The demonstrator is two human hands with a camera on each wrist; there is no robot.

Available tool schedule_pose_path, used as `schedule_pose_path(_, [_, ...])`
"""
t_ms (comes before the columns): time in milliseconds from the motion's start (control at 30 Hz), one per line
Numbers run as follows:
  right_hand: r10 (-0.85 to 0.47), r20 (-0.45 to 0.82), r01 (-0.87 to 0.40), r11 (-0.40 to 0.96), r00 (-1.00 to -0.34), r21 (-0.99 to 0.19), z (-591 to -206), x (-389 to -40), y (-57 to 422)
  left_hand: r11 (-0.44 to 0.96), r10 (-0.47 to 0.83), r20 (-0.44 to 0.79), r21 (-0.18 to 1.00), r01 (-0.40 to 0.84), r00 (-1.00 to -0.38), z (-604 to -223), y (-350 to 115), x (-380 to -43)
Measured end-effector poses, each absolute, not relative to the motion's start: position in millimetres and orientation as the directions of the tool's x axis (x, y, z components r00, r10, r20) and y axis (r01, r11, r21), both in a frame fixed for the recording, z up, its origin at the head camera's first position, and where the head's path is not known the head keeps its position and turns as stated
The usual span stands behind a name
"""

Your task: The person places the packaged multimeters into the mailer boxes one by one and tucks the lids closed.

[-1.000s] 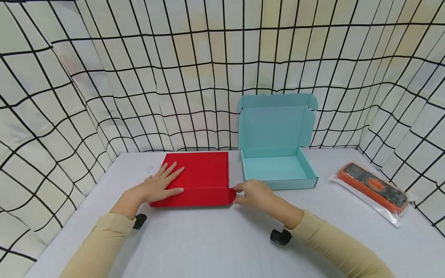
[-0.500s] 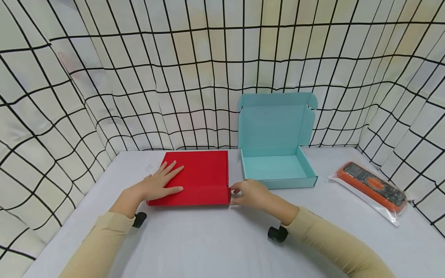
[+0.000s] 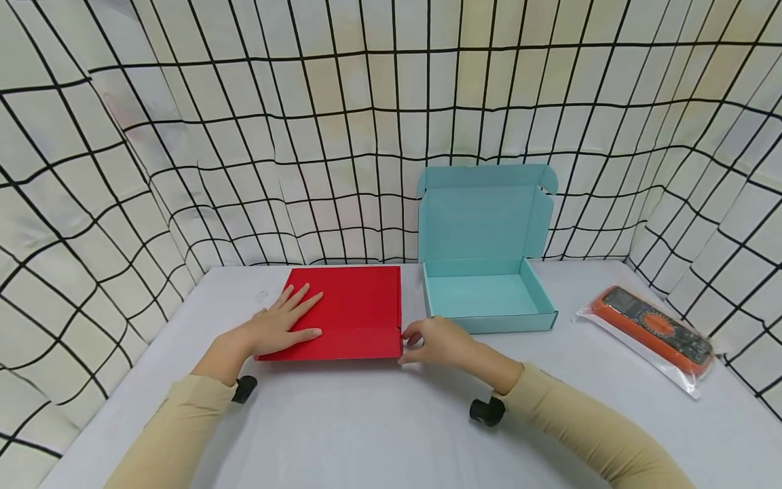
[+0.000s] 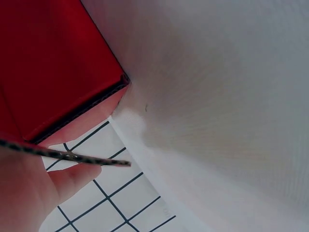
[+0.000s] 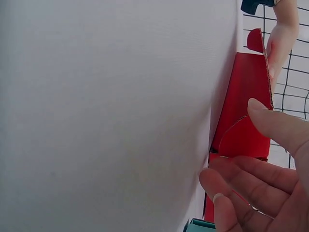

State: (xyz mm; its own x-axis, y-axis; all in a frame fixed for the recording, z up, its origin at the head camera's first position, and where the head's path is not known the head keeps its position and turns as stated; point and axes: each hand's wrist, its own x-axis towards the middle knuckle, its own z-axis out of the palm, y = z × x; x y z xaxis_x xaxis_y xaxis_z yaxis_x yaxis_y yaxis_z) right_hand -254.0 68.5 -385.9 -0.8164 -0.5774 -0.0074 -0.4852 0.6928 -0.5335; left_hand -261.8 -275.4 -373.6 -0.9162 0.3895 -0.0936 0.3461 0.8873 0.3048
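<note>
We see a grid-patterned cloth (image 3: 342,88) hung round the work area, perhaps to screen off the surroundings, and within it a table (image 3: 342,435) covered in white. Toward the back, right of centre, the turquoise box (image 3: 482,224) stands with its lid raised, so we look straight into its bare interior. Just to its left the red box (image 3: 360,299) lies on the table in front of the person, lid down, probably set there so both hands can reach its front edge. Off to the right, well apart from the hands, we find the orange multimeter (image 3: 660,326), sealed in clear plastic. The left hand (image 3: 277,329) grasps nothing: it rests flat on the lid with fingers spread, we judge to steady it. The right hand (image 3: 436,339) is at the front right corner, fingers loosely bent and not clenched. In the right wrist view its thumb touches the small side tab (image 5: 246,137), seemingly to guide it inward; we cannot tell how firmly the fingers behind bear on the cardboard.
</note>
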Motion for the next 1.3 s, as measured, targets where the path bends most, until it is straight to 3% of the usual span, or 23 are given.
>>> schedule_pose_path(500, [-0.603, -0.024, -0.462, 0.636, -0.798, -0.617, -385.9, -258.1, 72.2, 0.889, 0.389, -0.117, 0.307, 0.339, -0.914, -370.5, -275.3, -262.9])
schedule_pose_path(800, [-0.601, 0.006, -0.519, 0.685, -0.799, -0.512, -385.2, -253.9, 67.0, 0.893, 0.385, -0.117, 0.297, 0.337, -0.916, -371.4, -275.5, -263.6])
schedule_pose_path(1300, [-0.635, 0.072, -0.573, 0.636, -0.769, -0.516, -386.1, -250.9, 67.6, 0.893, 0.379, -0.116, 0.307, 0.330, -0.918, -369.9, -274.2, -261.5])
